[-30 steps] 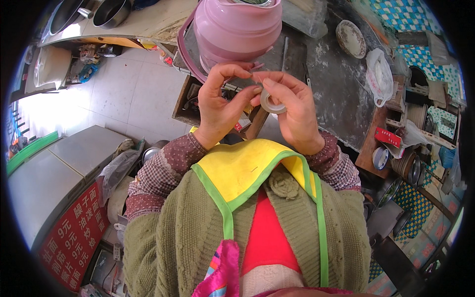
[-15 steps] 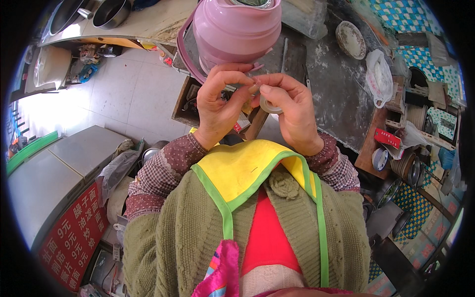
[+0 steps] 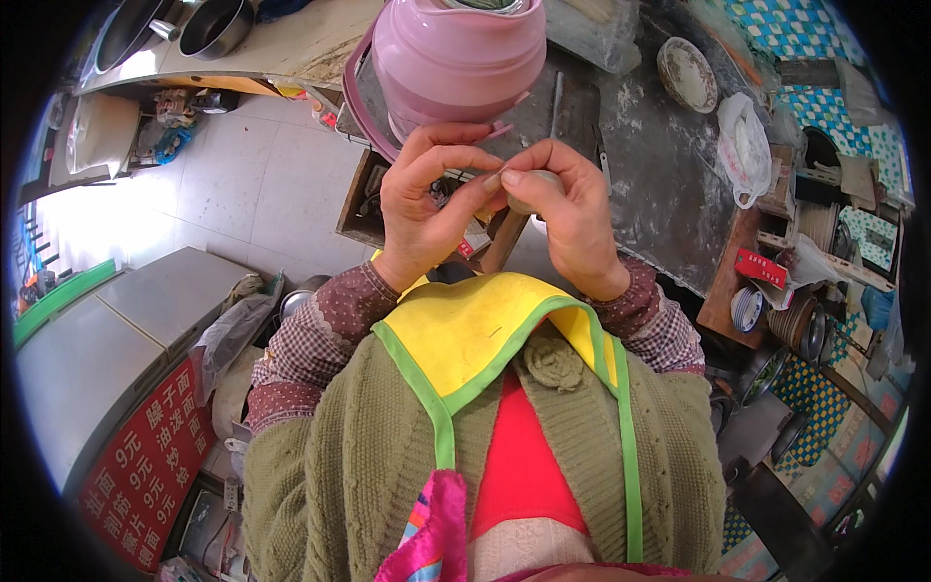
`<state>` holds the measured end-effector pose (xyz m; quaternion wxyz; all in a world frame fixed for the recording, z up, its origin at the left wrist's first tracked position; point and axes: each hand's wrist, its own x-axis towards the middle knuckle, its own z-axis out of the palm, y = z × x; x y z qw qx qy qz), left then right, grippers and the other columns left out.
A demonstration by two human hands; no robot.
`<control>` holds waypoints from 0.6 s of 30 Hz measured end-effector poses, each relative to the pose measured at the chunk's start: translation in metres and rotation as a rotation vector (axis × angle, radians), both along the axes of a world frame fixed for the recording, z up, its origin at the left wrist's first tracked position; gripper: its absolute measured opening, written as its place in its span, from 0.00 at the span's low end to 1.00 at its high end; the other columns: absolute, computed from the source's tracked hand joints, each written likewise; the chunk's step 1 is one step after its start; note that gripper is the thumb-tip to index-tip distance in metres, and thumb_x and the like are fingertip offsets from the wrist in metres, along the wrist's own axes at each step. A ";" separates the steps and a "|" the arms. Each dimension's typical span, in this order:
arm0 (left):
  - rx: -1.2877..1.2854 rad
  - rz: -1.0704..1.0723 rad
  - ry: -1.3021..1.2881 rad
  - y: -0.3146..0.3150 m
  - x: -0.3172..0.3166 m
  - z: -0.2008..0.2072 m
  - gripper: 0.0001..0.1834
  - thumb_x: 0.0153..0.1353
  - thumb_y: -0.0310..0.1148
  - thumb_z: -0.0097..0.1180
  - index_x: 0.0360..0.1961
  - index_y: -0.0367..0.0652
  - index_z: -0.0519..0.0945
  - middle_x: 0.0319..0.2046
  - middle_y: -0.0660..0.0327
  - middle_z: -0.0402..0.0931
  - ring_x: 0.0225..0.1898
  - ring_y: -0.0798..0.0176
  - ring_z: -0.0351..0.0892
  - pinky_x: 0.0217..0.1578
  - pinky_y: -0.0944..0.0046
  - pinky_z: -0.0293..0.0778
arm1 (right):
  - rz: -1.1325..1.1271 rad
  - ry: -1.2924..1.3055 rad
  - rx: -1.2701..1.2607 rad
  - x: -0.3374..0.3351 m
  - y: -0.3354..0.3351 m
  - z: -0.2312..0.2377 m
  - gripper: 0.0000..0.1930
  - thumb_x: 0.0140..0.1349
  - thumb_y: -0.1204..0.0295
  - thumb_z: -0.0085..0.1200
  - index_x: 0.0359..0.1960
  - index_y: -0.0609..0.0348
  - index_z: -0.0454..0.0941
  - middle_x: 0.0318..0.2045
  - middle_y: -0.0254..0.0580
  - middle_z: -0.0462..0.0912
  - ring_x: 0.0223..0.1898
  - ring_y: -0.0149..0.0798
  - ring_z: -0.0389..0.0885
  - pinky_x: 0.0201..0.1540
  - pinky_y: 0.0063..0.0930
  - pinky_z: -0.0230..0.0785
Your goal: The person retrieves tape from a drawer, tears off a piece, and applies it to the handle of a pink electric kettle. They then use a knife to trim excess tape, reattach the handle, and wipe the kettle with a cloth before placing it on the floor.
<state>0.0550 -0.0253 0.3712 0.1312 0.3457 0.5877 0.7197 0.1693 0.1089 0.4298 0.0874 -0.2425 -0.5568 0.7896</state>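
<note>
In front of my chest both hands meet, fingertips together. My right hand (image 3: 577, 209) is closed on a small roll of clear tape (image 3: 529, 194), mostly covered by its fingers. The thumb and forefinger of my left hand (image 3: 427, 199) pinch at the tape's edge beside the right thumb; what lies between those tips is too small to make out. A small pink piece (image 3: 500, 129) shows at the left hand's upper fingertips; I cannot tell if they hold it. Just beyond the hands stands a large pink jug (image 3: 461, 63) with a curved pink handle (image 3: 357, 97) on its left.
The jug stands on a dark, flour-dusted table (image 3: 650, 165) bearing a plate (image 3: 688, 75) and a white plastic bag (image 3: 744, 150). Below the hands is an open drawer (image 3: 364, 199). Pans (image 3: 218, 29) sit on a counter at far left; a grey metal cabinet (image 3: 145, 301) stands left.
The tape roll has turned in my right hand, so its ring shape shows less. Both hands have shifted slightly left, staying fingertip to fingertip.
</note>
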 end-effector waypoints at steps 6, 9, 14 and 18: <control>-0.014 -0.098 -0.012 -0.007 -0.003 0.001 0.12 0.58 0.15 0.66 0.44 0.34 0.87 0.56 0.48 0.78 0.57 0.59 0.78 0.60 0.62 0.72 | -0.035 -0.010 0.151 0.000 -0.003 0.000 0.06 0.68 0.75 0.61 0.41 0.67 0.82 0.36 0.38 0.87 0.39 0.25 0.84 0.43 0.21 0.78; -0.023 -0.099 0.004 -0.008 -0.003 0.001 0.13 0.59 0.15 0.66 0.45 0.34 0.87 0.57 0.48 0.78 0.58 0.58 0.78 0.60 0.62 0.72 | -0.038 0.002 0.217 0.000 -0.003 0.000 0.06 0.68 0.75 0.61 0.41 0.67 0.82 0.36 0.37 0.87 0.38 0.26 0.85 0.43 0.21 0.78; 0.006 0.008 -0.049 -0.003 0.001 0.000 0.12 0.55 0.20 0.70 0.42 0.39 0.88 0.50 0.53 0.82 0.52 0.59 0.83 0.53 0.62 0.77 | -0.041 -0.007 0.290 0.000 -0.005 0.001 0.06 0.68 0.75 0.62 0.41 0.67 0.82 0.36 0.36 0.86 0.38 0.26 0.85 0.42 0.21 0.78; 0.051 0.044 -0.105 0.001 0.002 -0.001 0.14 0.55 0.20 0.71 0.44 0.39 0.87 0.48 0.54 0.82 0.51 0.60 0.82 0.52 0.63 0.76 | -0.059 0.003 0.266 0.001 -0.007 0.002 0.06 0.68 0.75 0.61 0.41 0.67 0.82 0.36 0.36 0.86 0.37 0.25 0.85 0.41 0.21 0.78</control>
